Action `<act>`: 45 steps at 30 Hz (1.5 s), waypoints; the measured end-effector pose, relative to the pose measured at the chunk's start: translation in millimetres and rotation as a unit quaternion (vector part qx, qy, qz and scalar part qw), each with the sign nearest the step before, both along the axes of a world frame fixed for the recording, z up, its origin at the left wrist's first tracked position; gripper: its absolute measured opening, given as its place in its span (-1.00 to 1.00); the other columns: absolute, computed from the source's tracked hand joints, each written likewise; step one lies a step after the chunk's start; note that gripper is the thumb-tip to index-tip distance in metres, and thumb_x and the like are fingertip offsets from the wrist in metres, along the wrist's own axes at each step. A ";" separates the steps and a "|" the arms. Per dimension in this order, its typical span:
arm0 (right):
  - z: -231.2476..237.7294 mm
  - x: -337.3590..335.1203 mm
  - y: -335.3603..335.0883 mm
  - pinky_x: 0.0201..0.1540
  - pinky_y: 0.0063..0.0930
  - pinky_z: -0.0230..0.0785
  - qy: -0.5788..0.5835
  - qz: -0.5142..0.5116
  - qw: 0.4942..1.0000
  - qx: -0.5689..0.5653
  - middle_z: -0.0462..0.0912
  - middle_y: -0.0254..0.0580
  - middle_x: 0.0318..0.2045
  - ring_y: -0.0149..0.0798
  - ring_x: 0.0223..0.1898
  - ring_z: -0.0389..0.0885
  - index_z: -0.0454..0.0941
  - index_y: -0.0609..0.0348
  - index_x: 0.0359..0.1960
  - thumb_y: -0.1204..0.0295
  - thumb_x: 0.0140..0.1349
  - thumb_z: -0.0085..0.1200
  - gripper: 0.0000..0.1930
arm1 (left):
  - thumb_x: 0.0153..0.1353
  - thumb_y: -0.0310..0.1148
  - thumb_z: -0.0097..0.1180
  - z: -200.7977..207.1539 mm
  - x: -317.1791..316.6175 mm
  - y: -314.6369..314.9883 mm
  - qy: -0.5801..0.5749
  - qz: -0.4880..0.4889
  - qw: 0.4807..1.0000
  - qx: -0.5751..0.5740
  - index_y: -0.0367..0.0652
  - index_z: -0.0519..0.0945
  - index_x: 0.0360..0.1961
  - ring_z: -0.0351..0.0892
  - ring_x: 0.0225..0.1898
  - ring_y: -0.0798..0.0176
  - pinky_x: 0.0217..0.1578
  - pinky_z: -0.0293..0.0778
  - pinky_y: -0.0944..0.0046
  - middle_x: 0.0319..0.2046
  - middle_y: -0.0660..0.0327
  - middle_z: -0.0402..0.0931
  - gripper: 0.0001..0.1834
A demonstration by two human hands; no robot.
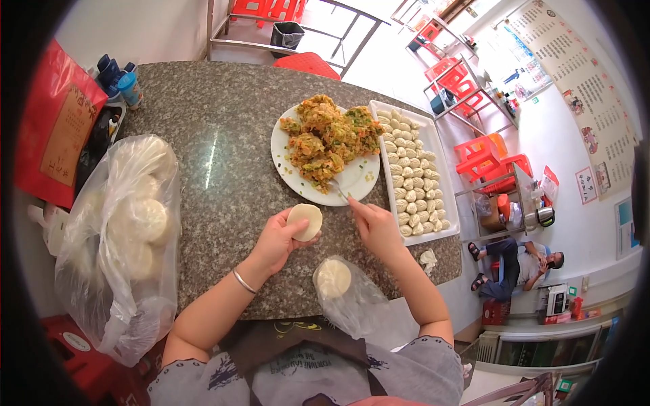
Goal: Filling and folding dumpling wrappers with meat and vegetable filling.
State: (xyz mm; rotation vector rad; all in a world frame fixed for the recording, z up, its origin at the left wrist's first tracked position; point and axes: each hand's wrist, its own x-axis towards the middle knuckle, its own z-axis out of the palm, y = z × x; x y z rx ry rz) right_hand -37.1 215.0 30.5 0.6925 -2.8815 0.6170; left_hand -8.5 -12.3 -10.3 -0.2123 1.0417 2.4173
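Note:
A round dumpling wrapper (306,222) lies in my left hand (274,241), held between thumb and fingers. My right hand (374,227) grips a thin metal utensil (338,189) whose far end reaches into the filling at the near rim of a white plate (288,177); its tip is hidden, so its kind cannot be told. Chopped orange and green filling (325,139) is heaped on that plate. To its right, a white tray (452,203) carries rows of pleated dumplings (409,172). Close to my body, a stack of wrappers (334,277) sits in a clear plastic bag (355,304).
On the left, a large clear bag (122,243) of round dough pieces rests by the speckled stone table (223,196). Behind it stand a red paper bag (57,128) and a blue cup (128,88). Crumpled tissue (428,260) lies near the right edge. Someone sits (518,267) at far right.

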 end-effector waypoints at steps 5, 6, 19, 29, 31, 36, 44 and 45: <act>-5.0 -2.3 -4.6 -0.42 -0.21 0.41 -0.002 0.009 0.999 -0.039 0.54 -0.08 -0.50 -0.02 -0.49 0.55 0.50 0.05 0.05 0.56 0.15 0.00 -0.61 | 0.30 -0.40 -0.04 2.6 -3.0 1.0 -0.001 0.018 1.000 -0.012 -0.31 0.45 0.02 0.58 -0.14 0.31 -0.18 0.54 0.34 -0.14 0.19 0.56 -0.69; -0.5 -2.1 -3.5 -0.40 -0.22 0.41 -0.019 0.006 0.999 -0.031 0.54 -0.08 -0.50 -0.02 -0.48 0.55 0.50 0.05 0.04 0.55 0.15 0.00 -0.62 | 0.30 -0.40 -0.04 -0.1 -3.9 -0.2 0.000 0.021 1.000 -0.013 -0.31 0.45 0.02 0.58 -0.14 0.31 -0.18 0.54 0.34 -0.14 0.19 0.56 -0.69; 10.6 -19.9 -8.8 -0.30 -0.19 0.42 -0.036 0.034 0.999 -0.009 0.58 0.00 -0.47 0.03 -0.40 0.57 0.55 0.10 -0.03 0.54 0.17 -0.01 -0.69 | 0.32 -0.43 -0.13 -3.7 -2.7 -1.2 -0.011 -0.010 1.000 0.021 -0.31 0.41 0.06 0.56 -0.07 0.27 -0.11 0.54 0.25 -0.05 0.12 0.51 -0.68; 26.2 -18.7 -5.5 -0.31 -0.20 0.41 -0.094 0.033 0.995 -0.022 0.59 0.09 -0.47 0.06 -0.40 0.57 0.54 0.18 -0.03 0.53 0.19 0.00 -0.71 | 0.37 -0.27 -0.15 -1.0 -5.3 -1.1 -0.044 0.000 0.994 0.101 -0.25 0.28 0.19 0.45 0.09 0.22 0.12 0.36 0.10 0.05 0.14 0.43 -0.57; 33.4 -19.0 -5.3 -0.47 -0.41 0.31 -0.158 0.011 0.986 -0.044 0.51 -0.02 -0.61 -0.26 -0.61 0.44 0.54 0.16 0.01 0.56 0.23 -0.04 -0.69 | 0.38 -0.25 -0.15 -2.0 -5.0 -1.5 -0.045 0.007 0.992 0.117 -0.24 0.28 0.19 0.42 0.12 0.22 0.15 0.33 0.10 0.08 0.15 0.41 -0.57; 27.8 -8.6 -9.5 -0.48 -0.46 0.29 -0.180 0.001 0.978 -0.101 0.50 -0.10 -0.62 -0.34 -0.62 0.40 0.53 0.19 0.02 0.58 0.23 -0.05 -0.68 | 0.40 -0.19 -0.21 4.1 -5.1 -1.0 -0.052 0.031 0.986 0.158 -0.24 0.24 0.23 0.30 0.21 0.14 0.23 0.22 0.07 0.17 0.09 0.33 -0.52; 20.2 23.7 -21.7 -0.48 -0.26 0.42 -0.067 0.058 0.996 0.002 0.53 -0.11 -0.55 -0.06 -0.53 0.56 0.50 0.07 0.04 0.57 0.12 0.05 -0.60 | 0.40 -0.21 -0.20 7.8 -8.6 -2.9 -0.027 0.068 0.969 0.237 -0.31 0.23 0.19 0.30 0.22 0.18 0.27 0.21 0.15 0.15 0.07 0.32 -0.54; 20.6 28.7 -22.5 -0.46 -0.29 0.37 -0.070 0.059 0.996 0.006 0.47 -0.09 -0.59 -0.07 -0.53 0.52 0.47 0.12 0.08 0.59 0.14 0.04 -0.58 | 0.40 -0.21 -0.20 6.8 -8.3 -3.0 -0.028 0.068 0.969 0.238 -0.31 0.23 0.19 0.30 0.22 0.18 0.27 0.21 0.15 0.15 0.07 0.32 -0.54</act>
